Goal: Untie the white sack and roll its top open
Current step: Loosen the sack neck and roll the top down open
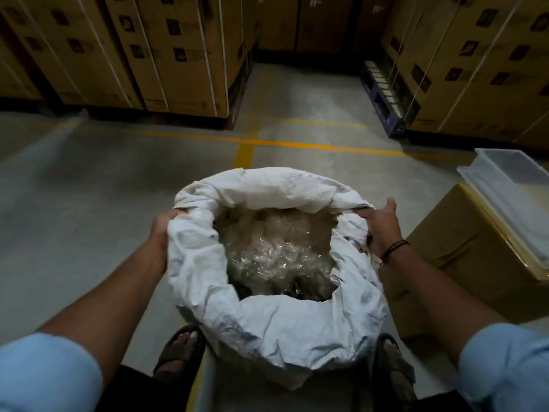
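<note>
While the crumpled white woven sack (pixel 276 316) stands open on the grey concrete floor (pixel 89 203) between two sandalled feet, its top is rolled outward into a thick collar. Clear crinkled plastic pieces (pixel 273 251), perhaps small packets, fill it. The left hand (pixel 162 230) clutches the rolled rim on one side; the right hand (pixel 383 226) grips the opposite rim, thumb raised. A brown cardboard box (pixel 463 263) sits just beside the sack.

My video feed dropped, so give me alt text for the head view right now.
Both hands grip the rolled-down rim of the open white sack on a warehouse floor: left hand, right hand. Clear plastic pieces fill it; stacked cartons stand behind.
</note>
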Tool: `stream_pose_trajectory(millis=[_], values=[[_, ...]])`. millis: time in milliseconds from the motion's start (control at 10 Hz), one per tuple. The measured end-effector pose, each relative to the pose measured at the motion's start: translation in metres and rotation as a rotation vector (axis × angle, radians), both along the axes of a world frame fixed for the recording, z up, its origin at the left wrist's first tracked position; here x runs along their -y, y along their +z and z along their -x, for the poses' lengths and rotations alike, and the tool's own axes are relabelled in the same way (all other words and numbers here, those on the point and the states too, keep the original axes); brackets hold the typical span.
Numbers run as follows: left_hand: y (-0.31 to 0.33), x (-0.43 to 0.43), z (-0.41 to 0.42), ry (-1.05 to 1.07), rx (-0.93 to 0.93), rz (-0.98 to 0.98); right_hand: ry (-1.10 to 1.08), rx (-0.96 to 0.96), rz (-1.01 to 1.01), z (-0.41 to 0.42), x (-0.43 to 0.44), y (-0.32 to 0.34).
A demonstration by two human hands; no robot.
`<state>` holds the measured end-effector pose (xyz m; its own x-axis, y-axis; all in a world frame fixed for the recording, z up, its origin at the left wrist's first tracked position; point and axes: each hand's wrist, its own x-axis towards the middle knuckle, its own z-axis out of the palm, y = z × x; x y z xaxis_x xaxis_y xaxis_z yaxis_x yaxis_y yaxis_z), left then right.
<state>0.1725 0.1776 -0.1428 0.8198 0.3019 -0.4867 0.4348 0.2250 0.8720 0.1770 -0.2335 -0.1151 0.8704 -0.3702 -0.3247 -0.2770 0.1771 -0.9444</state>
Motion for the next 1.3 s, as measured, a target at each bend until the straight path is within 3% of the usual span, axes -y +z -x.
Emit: stream_pose_trajectory(millis=[100, 200, 300, 400, 500, 600, 700, 800, 900, 1000, 1100, 1200, 1300], values=[[0.008, 0.006, 0.002, 0.013, 0.007, 0.156, 0.025, -0.068, 0.001, -0.001, 0.0, -0.001], [0.039, 0.039, 0.015, -0.175, -0.057, 0.215, 0.12, -0.113, 0.298, -0.003, 0.003, -0.004], [0.056, 0.048, 0.012, -0.405, -0.129, 0.05, 0.205, -0.087, 0.674, 0.002, 0.004, -0.002], [0.068, 0.054, 0.015, -0.353, -0.218, -0.17, 0.142, -0.068, 0.874, 0.02, 0.0, 0.0], [0.041, 0.04, 0.015, -0.256, -0.331, -0.175, 0.025, -0.191, 0.962, 0.043, -0.008, -0.006], [-0.011, 0.038, 0.029, -0.185, -0.379, -0.038, 0.06, -0.4, 0.757, 0.069, -0.011, -0.026], [0.016, 0.081, 0.081, -0.045, -0.265, -0.171, 0.023, -0.527, 0.474, 0.092, -0.016, -0.049], [0.009, 0.084, 0.097, 0.029, -0.092, -0.059, -0.044, -0.432, 0.266, 0.096, -0.017, -0.064], [0.029, 0.07, 0.099, 0.171, 0.086, 0.449, -0.026, -0.265, -0.042, 0.094, -0.008, -0.041], [0.043, 0.05, 0.109, 0.296, 0.262, 0.688, 0.001, -0.094, -0.236, 0.088, 0.012, -0.023], [0.039, 0.032, 0.111, 0.167, 0.163, 0.634, -0.033, -0.077, -0.202, 0.099, 0.022, -0.018], [0.058, 0.028, 0.106, -0.098, -0.099, 0.298, -0.039, -0.188, -0.091, 0.087, 0.029, -0.032], [0.073, 0.021, 0.093, -0.238, -0.278, -0.203, -0.145, -0.303, 0.298, 0.068, 0.048, -0.041]])
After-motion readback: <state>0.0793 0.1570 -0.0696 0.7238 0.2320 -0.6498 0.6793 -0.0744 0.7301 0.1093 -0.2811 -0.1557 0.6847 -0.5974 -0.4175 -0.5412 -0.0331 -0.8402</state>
